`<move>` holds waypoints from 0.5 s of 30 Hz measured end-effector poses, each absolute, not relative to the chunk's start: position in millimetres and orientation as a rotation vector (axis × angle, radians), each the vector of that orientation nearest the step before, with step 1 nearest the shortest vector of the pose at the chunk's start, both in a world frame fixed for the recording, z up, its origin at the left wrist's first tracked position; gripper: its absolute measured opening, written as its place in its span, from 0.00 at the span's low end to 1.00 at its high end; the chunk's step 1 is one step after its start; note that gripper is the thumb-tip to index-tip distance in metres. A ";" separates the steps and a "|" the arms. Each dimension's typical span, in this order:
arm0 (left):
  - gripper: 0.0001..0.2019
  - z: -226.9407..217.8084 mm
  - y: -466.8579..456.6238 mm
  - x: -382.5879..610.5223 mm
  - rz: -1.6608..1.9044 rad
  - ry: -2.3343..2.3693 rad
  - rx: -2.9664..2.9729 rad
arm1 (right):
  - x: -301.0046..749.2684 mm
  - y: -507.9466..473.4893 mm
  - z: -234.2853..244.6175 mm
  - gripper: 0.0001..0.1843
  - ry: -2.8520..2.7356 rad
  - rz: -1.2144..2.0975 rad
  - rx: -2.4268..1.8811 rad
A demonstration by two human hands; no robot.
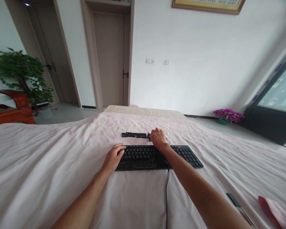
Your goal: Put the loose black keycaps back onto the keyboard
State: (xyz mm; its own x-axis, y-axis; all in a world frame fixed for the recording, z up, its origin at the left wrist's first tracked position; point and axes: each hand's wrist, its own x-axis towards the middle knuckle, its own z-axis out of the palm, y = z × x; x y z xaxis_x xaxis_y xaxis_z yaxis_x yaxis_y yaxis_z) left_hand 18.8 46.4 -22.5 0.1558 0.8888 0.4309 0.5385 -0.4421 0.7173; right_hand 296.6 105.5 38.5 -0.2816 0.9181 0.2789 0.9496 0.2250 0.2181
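Basically, left hand, loosely spread, rests on the keyboard's left end, right hand curls over loose keycaps toward the cloth's far edge, pinch unclear; best steady keyboard, handle keycaps singly.

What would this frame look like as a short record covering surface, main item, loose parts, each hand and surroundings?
Surface: pale pink floral cloth
Main item: black keyboard, cable running toward the person
Loose parts: black keycaps in a row beyond the keyboard
Left hand: fingers on the keyboard's upper left corner
Right hand: at the row's right end; grip unclear
Right side: dark-handled tool
Background: leafy plant, purple flowers
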 end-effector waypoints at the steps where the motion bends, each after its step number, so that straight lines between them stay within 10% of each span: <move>1: 0.14 -22.3 46.3 18.6 1.200 1.358 2.044 | 296.0 104.8 39.0 0.07 -2.392 -0.536 -1.815; 15: 0.14 -24.1 46.7 18.4 1.197 1.358 2.052 | 309.2 24.1 48.3 0.08 -2.181 -0.292 -1.568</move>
State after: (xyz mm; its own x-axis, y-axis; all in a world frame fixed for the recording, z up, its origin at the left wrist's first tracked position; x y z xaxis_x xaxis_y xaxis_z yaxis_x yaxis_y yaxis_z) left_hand 18.4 46.7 -24.1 0.1603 0.8865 0.4340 0.5419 -0.4465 0.7120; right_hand 309.2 24.1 48.3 -0.2630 0.8465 0.4628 0.9384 0.3359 -0.0811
